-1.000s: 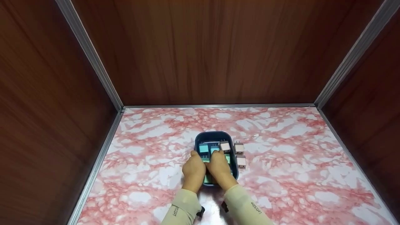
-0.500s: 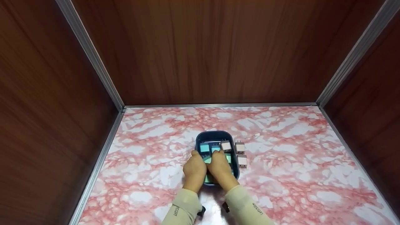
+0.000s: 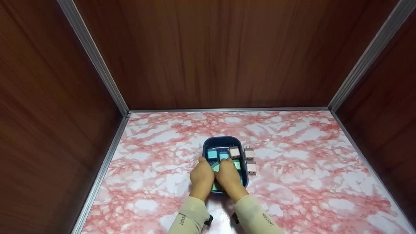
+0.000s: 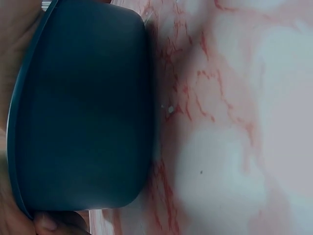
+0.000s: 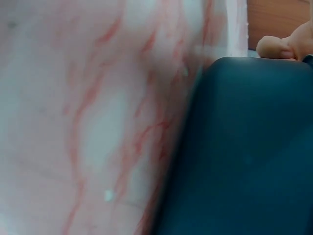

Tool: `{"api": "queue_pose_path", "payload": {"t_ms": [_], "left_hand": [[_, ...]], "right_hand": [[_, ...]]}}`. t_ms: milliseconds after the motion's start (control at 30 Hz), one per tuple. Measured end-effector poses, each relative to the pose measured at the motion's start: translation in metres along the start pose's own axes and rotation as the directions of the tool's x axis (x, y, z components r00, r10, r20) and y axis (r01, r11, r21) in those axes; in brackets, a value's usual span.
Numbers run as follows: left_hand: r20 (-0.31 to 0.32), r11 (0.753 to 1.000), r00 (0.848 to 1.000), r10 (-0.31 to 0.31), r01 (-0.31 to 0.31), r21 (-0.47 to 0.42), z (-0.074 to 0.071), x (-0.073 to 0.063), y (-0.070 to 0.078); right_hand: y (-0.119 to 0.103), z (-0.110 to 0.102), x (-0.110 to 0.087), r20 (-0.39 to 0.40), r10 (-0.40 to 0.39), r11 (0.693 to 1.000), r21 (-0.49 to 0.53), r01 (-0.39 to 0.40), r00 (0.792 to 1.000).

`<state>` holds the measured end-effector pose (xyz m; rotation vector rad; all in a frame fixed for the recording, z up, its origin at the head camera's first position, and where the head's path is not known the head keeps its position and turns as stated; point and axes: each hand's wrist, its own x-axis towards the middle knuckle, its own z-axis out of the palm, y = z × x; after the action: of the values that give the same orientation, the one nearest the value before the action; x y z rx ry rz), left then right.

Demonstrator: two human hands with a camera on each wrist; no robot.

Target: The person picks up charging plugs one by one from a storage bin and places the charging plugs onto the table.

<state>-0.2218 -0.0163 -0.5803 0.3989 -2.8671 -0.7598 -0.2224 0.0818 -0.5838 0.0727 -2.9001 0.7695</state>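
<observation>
A navy plastic box (image 3: 222, 140) holds several chargers with prongs, among them a blue charger (image 3: 212, 154), a second blue charger (image 3: 223, 155), a pale pink charger (image 3: 234, 152) and a green charger (image 3: 236, 165). My left hand (image 3: 201, 177) grips the box's left wall; in the left wrist view its fingertips (image 4: 46, 223) curl outside the rim. Over the box's middle, my right hand (image 3: 228, 175) reaches in with curled fingers. It appears to pinch a tilted green charger (image 3: 215, 167) between the hands. Both hands hide much of the box's near half.
Two pale pink chargers, the far charger (image 3: 249, 154) and the near charger (image 3: 251, 167), stand just right of the box. The marbled red-and-white table (image 3: 156, 169) spreads around it. Brown wood-grain panels (image 3: 208, 65) with metal edging enclose the table's back and sides.
The green charger between the hands has turned from straight to tilted. My right hand has shifted very slightly. My left hand, the box and the other chargers stay nearly in place.
</observation>
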Motion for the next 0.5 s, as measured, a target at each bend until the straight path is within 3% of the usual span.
{"api": "queue_pose_path", "payload": {"t_ms": [200, 500], "left_hand": [[0.007, 1.0, 1.0, -0.002, 0.002, -0.006, 0.0005, 0.0014, -0.0015], [-0.002, 1.0, 1.0, 0.005, -0.005, -0.022, 0.0017, 0.0015, -0.0013]], "right_hand": [[0.002, -0.0001, -0.002, -0.041, -0.02, 1.0, 0.013, 0.02, 0.999], [0.0057, -0.0056, -0.002, -0.036, -0.002, 0.999, 0.042, 0.003, 0.999]]}}
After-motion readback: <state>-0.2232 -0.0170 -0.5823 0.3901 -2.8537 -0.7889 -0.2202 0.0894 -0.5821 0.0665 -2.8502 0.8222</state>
